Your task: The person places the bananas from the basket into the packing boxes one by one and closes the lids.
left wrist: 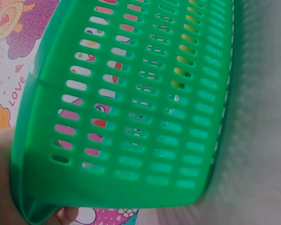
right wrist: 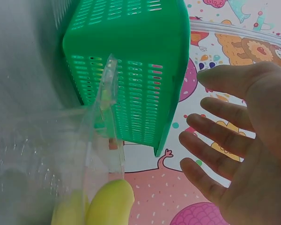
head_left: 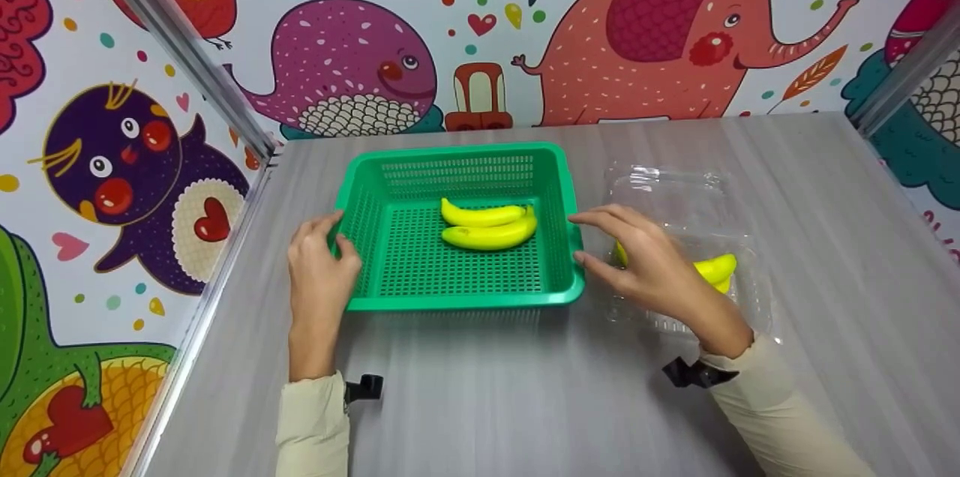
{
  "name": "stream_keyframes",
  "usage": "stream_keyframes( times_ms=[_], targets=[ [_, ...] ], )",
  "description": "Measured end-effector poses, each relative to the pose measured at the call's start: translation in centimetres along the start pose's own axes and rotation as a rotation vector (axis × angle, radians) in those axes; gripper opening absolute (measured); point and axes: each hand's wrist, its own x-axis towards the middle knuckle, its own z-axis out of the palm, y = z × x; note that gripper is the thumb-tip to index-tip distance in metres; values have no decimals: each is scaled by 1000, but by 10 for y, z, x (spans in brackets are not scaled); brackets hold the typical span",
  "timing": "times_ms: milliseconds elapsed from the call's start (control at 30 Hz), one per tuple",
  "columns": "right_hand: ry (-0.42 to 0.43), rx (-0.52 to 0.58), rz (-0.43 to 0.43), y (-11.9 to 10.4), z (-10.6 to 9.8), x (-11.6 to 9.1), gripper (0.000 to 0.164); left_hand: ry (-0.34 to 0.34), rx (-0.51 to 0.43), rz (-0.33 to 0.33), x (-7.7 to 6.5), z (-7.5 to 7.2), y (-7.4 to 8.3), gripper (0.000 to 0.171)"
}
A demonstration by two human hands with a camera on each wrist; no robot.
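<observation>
Green basket at frame centre, long rims running left to right. Two bananas lie inside, right of its middle, floor grid showing around them. Left hand at the basket's left rim, thumb and fingers pinching the edge. Right hand just beside the right rim; right wrist view shows its fingers spread, a gap between them and the edge. Clear container right of centre, near the basket's right side, yellow fruit in it, partly hidden by that hand. Open tabletop from near rim to frame bottom; narrow strip behind, up to the patterned wall.
</observation>
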Motion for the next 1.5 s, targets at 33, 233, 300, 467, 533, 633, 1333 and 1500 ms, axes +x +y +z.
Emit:
stream_keyframes(
  times_ms=[33, 233, 300, 467, 533, 633, 1333, 1500],
  targets=[
    [3, 1, -9, 0, 1, 1, 53, 0, 1, 0, 0, 0, 0, 40],
    [11, 11, -55, -2, 7, 9, 52, -1, -1, 3, 0, -1, 0, 40],
    [7, 9, -41, -4, 9, 12, 54, 1, -2, 3, 0, 0, 0, 40],
    [-11, 22, -20, -8, 13, 19, 57, 2, -5, 2, -1, 0, 0, 40],
    [-17, 34, -29, -11, 14, 22, 56, 3, -7, 5, -1, 0, 0, 40],
    [-23, 44, -44, -14, 17, 25, 55, 7, -8, 11, -1, -1, -1, 40],
    [-54, 27, -66, -18, 34, 42, 54, 11, -13, 15, 0, 0, -2, 40],
    [-73, 17, -61, -19, 38, 46, 56, 10, -8, 16, -1, 0, -2, 40]
  ],
)
